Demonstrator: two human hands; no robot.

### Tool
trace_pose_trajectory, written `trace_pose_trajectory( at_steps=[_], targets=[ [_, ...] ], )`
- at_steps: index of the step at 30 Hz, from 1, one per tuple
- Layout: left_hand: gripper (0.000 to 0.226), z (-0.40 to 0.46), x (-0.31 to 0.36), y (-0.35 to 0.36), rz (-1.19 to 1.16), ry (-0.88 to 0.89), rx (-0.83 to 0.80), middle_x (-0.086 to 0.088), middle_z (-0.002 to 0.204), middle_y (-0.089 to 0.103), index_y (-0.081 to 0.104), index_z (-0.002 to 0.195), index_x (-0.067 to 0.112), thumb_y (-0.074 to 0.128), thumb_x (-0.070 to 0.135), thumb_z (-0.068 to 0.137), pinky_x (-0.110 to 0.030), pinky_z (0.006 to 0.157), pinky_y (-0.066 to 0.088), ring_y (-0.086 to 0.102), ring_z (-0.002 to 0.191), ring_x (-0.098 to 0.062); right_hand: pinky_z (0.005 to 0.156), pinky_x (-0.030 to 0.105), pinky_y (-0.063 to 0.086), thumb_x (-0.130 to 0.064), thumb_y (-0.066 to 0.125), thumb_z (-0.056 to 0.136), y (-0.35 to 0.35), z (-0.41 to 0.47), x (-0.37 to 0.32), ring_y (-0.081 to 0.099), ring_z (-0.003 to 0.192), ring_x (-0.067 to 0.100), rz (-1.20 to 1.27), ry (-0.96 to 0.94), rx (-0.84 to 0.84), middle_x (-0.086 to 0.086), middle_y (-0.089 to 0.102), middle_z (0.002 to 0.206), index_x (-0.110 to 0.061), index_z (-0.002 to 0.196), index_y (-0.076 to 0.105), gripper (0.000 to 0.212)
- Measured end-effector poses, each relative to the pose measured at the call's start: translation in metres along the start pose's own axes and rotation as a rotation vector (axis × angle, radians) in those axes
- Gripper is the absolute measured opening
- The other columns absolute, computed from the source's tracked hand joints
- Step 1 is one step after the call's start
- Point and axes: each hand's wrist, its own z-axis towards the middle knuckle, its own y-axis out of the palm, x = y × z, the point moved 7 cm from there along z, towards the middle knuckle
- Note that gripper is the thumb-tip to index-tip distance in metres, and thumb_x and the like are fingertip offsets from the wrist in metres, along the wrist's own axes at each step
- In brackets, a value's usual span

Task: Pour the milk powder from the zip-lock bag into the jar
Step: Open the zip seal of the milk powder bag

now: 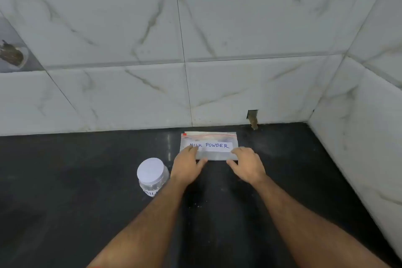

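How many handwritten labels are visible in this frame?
2. One reads MILK POWDER on the zip-lock bag by the wall, partly covered by the left hand. The other is on the lidded jar left of that hand, cut off by the forearm.

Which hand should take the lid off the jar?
The left hand. It sits right beside the jar, whose white lid is on. The right hand is farther away, on the milk powder bag.
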Motion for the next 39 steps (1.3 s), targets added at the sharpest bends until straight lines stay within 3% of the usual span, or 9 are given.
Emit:
trace_pose_trajectory(
  at_steps=[8,16,20,24,28,32,34,37,39],
  targets=[
    [0.037,0.061,-0.033,-0.02,-0.375,-0.393,0.238,-0.011,0.13,0.065,0.06,0.132,0.01,0.055,0.023,0.097,-0.034,0.097,0.047,0.061,0.117,-0.028,0.105,0.036,0.043,-0.03,0.056,0.099,0.001,0.077,-0.026,0.055,0.122,0.022,0.129,-0.074,0.048,0.002,0.062,0.135,-0.017,0.133,0.061,0.036],
    [0.033,0.096,-0.064,-0.009,-0.397,-0.654,0.23,-0.01,0.126,0.066,0.06,0.128,0.01,0.052,0.027,0.101,-0.026,0.074,0.043,0.064,0.112,-0.025,0.087,0.038,0.05,-0.013,0.052,0.098,0.021,0.141,-0.057,0.058,0.109,0.026,0.119,-0.148,0.036,0.005,0.068,0.111,-0.014,0.112,0.074,0.026],
    [0.03,0.103,-0.073,0.005,-0.418,-0.698,0.196,-0.01,0.115,0.072,0.066,0.118,0.011,0.05,0.03,0.101,-0.029,0.069,0.045,0.066,0.094,-0.023,0.082,0.039,0.054,-0.009,0.055,0.095,0.033,0.155,-0.063,0.061,0.1,0.026,0.009,-0.166,0.023,0.005,0.068,0.103,-0.016,0.104,0.076,0.024],
    [0.031,0.104,-0.075,0.011,-0.524,-0.692,0.239,-0.007,0.116,0.072,0.067,0.122,0.012,0.053,0.031,0.1,-0.022,0.06,0.042,0.058,0.084,-0.013,0.086,0.039,0.052,-0.009,0.057,0.093,0.035,0.157,-0.061,0.06,0.103,0.025,0.003,-0.156,0.034,0.004,0.068,0.109,-0.018,0.108,0.075,0.025],
    [0.029,0.098,-0.072,0.004,-0.662,-0.676,0.317,-0.006,0.111,0.073,0.071,0.113,0.014,0.06,0.035,0.097,-0.028,0.073,0.048,0.065,0.093,-0.017,0.088,0.04,0.051,-0.018,0.058,0.095,0.025,0.154,-0.058,0.06,0.106,0.026,0.046,-0.144,0.038,0.005,0.068,0.11,-0.018,0.109,0.075,0.022],
    [0.018,0.092,-0.06,-0.006,-0.933,-0.603,0.333,-0.005,0.094,0.075,0.074,0.087,0.015,0.064,0.029,0.092,-0.039,0.084,0.058,0.07,0.09,-0.024,0.091,0.039,0.05,-0.032,0.061,0.094,0.004,0.147,-0.059,0.06,0.107,0.026,0.103,-0.159,0.024,0.002,0.07,0.111,-0.022,0.115,0.073,0.026],
    [0.019,0.087,-0.047,-0.018,-1.043,-0.523,0.336,-0.006,0.086,0.074,0.07,0.078,0.014,0.065,0.027,0.091,-0.041,0.08,0.06,0.069,0.084,-0.025,0.092,0.04,0.051,-0.036,0.06,0.093,-0.007,0.142,-0.061,0.062,0.107,0.024,0.179,-0.163,-0.038,-0.001,0.071,0.114,-0.025,0.12,0.07,0.03],
    [0.017,0.073,-0.021,-0.041,-1.094,-0.36,0.298,-0.007,0.084,0.069,0.068,0.083,0.012,0.061,0.021,0.095,-0.029,0.066,0.051,0.064,0.079,-0.019,0.097,0.04,0.05,-0.04,0.064,0.092,-0.031,0.128,-0.065,0.062,0.108,0.019,0.4,-0.154,-0.144,-0.005,0.068,0.119,-0.024,0.124,0.066,0.036],
    [0.015,0.062,-0.007,-0.054,-1.117,-0.27,0.268,-0.01,0.087,0.07,0.067,0.086,0.012,0.06,0.02,0.096,-0.027,0.064,0.047,0.065,0.078,-0.019,0.089,0.038,0.05,-0.036,0.067,0.092,-0.052,0.117,-0.07,0.063,0.096,0.017,0.463,-0.201,-0.165,-0.003,0.07,0.106,-0.023,0.106,0.072,0.02]
  ],
)
